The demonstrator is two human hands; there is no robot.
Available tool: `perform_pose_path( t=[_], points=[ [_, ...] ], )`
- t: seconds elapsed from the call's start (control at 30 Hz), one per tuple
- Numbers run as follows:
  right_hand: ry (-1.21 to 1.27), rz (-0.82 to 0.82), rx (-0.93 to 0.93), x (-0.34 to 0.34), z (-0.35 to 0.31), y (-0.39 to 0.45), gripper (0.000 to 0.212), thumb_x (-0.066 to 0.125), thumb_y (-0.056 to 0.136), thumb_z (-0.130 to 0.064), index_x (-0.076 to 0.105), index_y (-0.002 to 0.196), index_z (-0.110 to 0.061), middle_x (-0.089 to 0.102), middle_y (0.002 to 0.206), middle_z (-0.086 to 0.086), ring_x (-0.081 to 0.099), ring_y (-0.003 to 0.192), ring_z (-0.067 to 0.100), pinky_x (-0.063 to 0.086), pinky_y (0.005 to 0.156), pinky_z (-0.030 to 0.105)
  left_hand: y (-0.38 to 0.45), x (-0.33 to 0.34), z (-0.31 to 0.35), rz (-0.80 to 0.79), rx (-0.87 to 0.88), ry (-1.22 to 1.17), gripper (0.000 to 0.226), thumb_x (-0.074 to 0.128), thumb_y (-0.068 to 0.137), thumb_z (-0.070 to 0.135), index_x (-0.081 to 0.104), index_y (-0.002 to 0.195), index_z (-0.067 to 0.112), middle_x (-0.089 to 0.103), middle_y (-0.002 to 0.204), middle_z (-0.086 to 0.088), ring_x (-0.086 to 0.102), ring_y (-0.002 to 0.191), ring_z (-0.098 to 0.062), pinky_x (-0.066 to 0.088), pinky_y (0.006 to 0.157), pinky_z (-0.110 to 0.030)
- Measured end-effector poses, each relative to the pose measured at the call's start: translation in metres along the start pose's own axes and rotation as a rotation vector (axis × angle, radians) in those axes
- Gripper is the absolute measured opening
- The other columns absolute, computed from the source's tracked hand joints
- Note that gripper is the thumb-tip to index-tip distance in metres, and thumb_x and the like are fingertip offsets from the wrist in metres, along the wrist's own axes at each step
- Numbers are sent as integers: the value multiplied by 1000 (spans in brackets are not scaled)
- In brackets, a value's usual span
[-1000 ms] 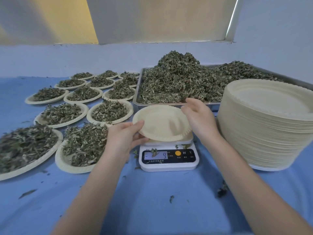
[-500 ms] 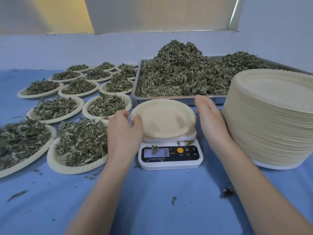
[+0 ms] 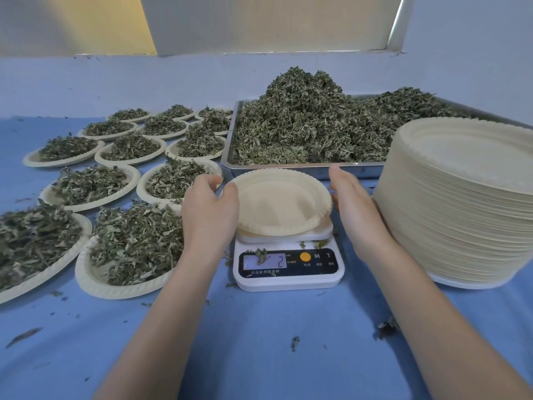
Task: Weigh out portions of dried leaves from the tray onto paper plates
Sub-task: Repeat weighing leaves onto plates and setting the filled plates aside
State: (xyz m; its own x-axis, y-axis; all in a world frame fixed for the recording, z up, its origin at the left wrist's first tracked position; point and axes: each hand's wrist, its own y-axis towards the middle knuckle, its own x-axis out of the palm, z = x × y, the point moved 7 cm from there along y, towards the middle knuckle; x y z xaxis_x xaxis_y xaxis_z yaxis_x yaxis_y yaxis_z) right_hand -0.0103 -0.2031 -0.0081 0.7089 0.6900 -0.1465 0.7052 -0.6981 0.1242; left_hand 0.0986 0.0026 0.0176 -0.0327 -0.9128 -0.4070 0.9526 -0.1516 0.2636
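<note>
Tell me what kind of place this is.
Probably a small herb or tea packing workstation, not a home kitchen. A large metal tray heaped with dried leaves, a digital scale bearing an empty paper plate, many filled plates and a tall plate stack suggest batch portioning.

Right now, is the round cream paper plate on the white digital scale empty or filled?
Empty: the round cream paper plate on the white digital scale shows a bare inner surface, no leaves.
</note>
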Motion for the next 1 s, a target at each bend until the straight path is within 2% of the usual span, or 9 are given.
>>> perform_pose_path(
  t=[0.1, 0.17, 0.33, 0.47, 0.57, 0.67, 0.77, 0.9, 1.0],
  points=[
    [-35, 2, 7, 1, -2, -2, 18, 36, 93, -60, 46, 100, -46, 44, 91, -38, 44, 92, -11, 30, 87, 26, 1, 0, 0, -7, -7, -15, 34, 49, 94, 27, 53, 126, 14, 55, 125, 2, 48, 109, -14, 35, 89, -29],
    [-31, -5, 15, 1, -4, -4, 27, 37, 94, -58, 48, 113, -44, 42, 91, -38, 45, 93, -5, 29, 86, 25, 1, 1, 0, -10, -7, -13, 35, 49, 94, 26, 53, 126, 14, 56, 125, 1, 48, 108, -14, 35, 88, -28],
    [-39, -151, 103, 2, 1, -16, 60, 51, 91, -36, 28, 147, -34, 40, 121, -21, 35, 114, 5, 26, 96, 28, -1, 5, 0, -33, -7, -15, 37, 50, 94, 26, 48, 129, 13, 54, 128, 1, 48, 112, -15, 34, 88, -27],
    [-144, -356, 160, 2, 19, -45, 100, 55, 59, -27, 16, 151, -32, 28, 154, -9, 26, 140, 15, 24, 114, 41, 1, 8, -1, -65, -39, -48, 42, 50, 94, 28, 42, 133, 15, 53, 131, -1, 49, 116, -20, 38, 97, -36],
    [-165, -413, 139, -1, 22, -52, 98, 55, 65, -15, 14, 151, -31, 30, 152, -10, 28, 139, 12, 25, 115, 41, 2, 11, -2, -74, -67, -79, 47, 50, 94, 29, 38, 137, 15, 51, 134, -2, 49, 116, -21, 38, 95, -35],
    [-137, -474, 93, 2, 17, -53, 84, 50, 77, 9, 26, 146, -32, 50, 137, -12, 45, 126, 8, 34, 110, 38, 2, 14, -1, -79, -80, -103, 50, 50, 94, 29, 36, 139, 16, 50, 136, -2, 47, 111, -18, 34, 89, -31],
    [-107, -495, 90, 3, 15, -52, 83, 47, 77, 18, 33, 141, -33, 53, 131, -13, 48, 123, 7, 36, 108, 36, 3, 15, -1, -86, -88, -137, 50, 50, 94, 29, 34, 140, 17, 50, 136, -2, 46, 104, -17, 33, 86, -30],
    [-101, -516, 128, 5, 13, -48, 95, 47, 77, 22, 20, 148, -36, 38, 147, -12, 35, 134, 8, 31, 111, 34, 5, 15, -4, -88, -108, -145, 52, 49, 93, 30, 33, 140, 16, 51, 132, -4, 47, 102, -20, 32, 83, -30],
    [-40, -470, 189, 3, 16, -46, 105, 47, 79, 25, -1, 151, -36, 26, 153, -10, 28, 132, 3, 29, 99, 22, 6, 16, -5, -98, -128, -112, 55, 49, 92, 31, 32, 141, 14, 51, 127, -7, 48, 104, -23, 33, 79, -32]
  ],
)
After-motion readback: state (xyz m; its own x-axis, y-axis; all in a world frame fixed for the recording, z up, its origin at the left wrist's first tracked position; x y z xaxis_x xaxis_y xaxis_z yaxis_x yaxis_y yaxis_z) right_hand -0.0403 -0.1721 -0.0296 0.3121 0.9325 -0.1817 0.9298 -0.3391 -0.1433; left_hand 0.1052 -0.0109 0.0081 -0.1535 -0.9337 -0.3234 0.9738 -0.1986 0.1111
